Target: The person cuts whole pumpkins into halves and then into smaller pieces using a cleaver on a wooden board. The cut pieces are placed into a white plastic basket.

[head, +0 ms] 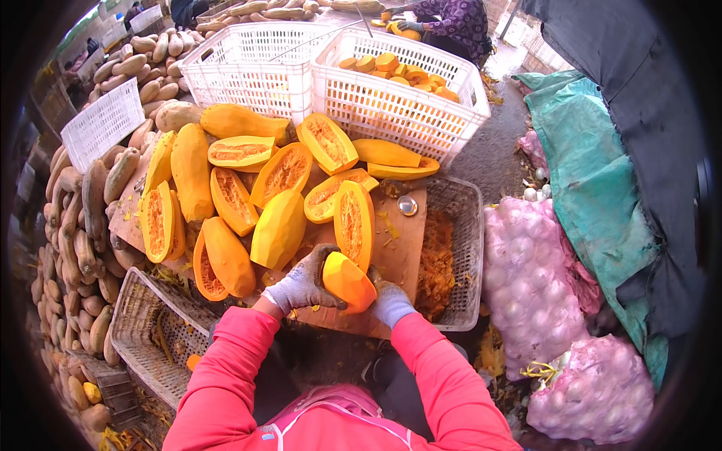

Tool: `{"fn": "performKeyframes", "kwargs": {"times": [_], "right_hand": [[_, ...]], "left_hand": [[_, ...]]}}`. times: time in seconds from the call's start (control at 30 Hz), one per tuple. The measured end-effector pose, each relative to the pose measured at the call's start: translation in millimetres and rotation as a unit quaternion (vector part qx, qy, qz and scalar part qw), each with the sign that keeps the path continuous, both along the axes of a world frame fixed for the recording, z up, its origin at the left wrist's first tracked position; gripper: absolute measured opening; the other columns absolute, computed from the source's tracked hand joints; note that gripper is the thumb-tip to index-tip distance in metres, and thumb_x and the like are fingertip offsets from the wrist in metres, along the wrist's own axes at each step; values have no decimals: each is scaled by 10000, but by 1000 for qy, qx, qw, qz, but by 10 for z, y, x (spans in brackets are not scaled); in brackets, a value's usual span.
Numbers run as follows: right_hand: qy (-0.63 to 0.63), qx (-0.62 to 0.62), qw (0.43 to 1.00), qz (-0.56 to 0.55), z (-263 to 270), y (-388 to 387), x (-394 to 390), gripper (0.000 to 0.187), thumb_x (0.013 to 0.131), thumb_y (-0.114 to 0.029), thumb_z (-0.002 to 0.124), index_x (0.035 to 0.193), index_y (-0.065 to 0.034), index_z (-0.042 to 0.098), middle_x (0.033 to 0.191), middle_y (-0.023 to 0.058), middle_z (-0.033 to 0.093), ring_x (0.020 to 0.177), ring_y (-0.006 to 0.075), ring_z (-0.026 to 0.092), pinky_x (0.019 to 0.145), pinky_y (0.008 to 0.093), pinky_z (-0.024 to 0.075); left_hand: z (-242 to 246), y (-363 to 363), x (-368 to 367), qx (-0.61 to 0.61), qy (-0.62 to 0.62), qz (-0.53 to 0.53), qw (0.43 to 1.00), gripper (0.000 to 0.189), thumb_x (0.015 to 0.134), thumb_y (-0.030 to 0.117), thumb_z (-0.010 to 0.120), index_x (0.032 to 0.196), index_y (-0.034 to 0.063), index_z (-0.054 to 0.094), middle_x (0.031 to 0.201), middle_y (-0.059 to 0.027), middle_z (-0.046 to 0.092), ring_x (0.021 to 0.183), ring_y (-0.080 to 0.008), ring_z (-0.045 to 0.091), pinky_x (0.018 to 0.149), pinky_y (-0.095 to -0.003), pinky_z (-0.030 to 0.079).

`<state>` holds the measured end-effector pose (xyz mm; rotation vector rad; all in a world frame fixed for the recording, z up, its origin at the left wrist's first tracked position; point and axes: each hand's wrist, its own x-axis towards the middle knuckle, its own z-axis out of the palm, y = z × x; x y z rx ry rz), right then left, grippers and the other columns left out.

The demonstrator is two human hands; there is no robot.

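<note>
Both my gloved hands grip one peeled orange squash piece (348, 283) above the near edge of a wooden board (389, 248). My left hand (304, 282) wraps its left side, and my right hand (389, 297) its right, fingers partly hidden. Just beyond it, a halved squash (353, 222) shows stringy pulp. More peeled squash, whole-looking pieces (190, 172) and seeded halves (282, 175), cover the board's left and far parts. A round metal tool head (407, 206), probably a scoop, rests near the board's right edge.
A grey crate (472, 253) right of the board holds scraped pulp. Two white plastic crates (254, 73) (395, 121) stand behind; the right one contains cut squash. Another crate (163, 338) sits lower left, beside heaped unpeeled squash (84, 248). Mesh onion sacks (530, 282) lie right. A co-worker (451, 28) works beyond.
</note>
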<state>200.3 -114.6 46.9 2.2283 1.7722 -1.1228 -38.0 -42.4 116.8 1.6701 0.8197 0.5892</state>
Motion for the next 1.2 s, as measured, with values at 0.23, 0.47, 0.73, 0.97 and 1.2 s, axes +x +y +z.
{"fn": "performKeyframes", "kwargs": {"times": [0.23, 0.47, 0.73, 0.97, 1.2], "right_hand": [[15, 18, 998, 51, -218, 53, 81, 471, 939, -190, 622, 1406, -135, 592, 1325, 232, 669, 1231, 404, 638, 1030, 477, 523], [106, 110, 979, -138, -18, -161, 140, 369, 933, -220, 633, 1281, -107, 686, 1170, 243, 719, 1094, 442, 677, 946, 510, 541], [-52, 467, 881, 59, 1007, -439, 65, 507, 759, -121, 748, 1264, -162, 739, 938, 155, 692, 732, 362, 704, 638, 450, 570], [-133, 543, 820, 128, 1268, -502, -33, 573, 698, -151, 720, 1269, -189, 746, 884, 84, 603, 656, 270, 638, 572, 416, 528], [-143, 533, 825, 125, 999, -481, -86, 638, 730, -143, 715, 1366, -186, 686, 950, 108, 581, 711, 296, 628, 628, 420, 530]], "left_hand": [[100, 79, -35, -81, 28, -62, 994, 781, 549, 226, 1043, 1186, 35, 634, 1068, -49, 683, 1017, -162, 626, 936, -339, 537], [93, 34, 77, -180, -60, 26, 982, 669, 674, 158, 979, 1247, -3, 674, 1100, -39, 734, 1015, -133, 664, 932, -320, 553], [86, -44, 167, -25, 10, 44, 999, 620, 837, 247, 869, 1364, 29, 624, 1243, -94, 721, 1121, -210, 681, 1017, -366, 537], [-321, -104, 179, -455, -508, 4, 732, 482, 1103, 333, 479, 1514, 84, 432, 1462, -128, 579, 1329, -274, 590, 1123, -437, 496], [-401, -102, 246, -429, -432, 92, 788, 506, 1074, 267, 569, 1522, 83, 423, 1458, -99, 580, 1319, -242, 590, 1104, -418, 507]]}}
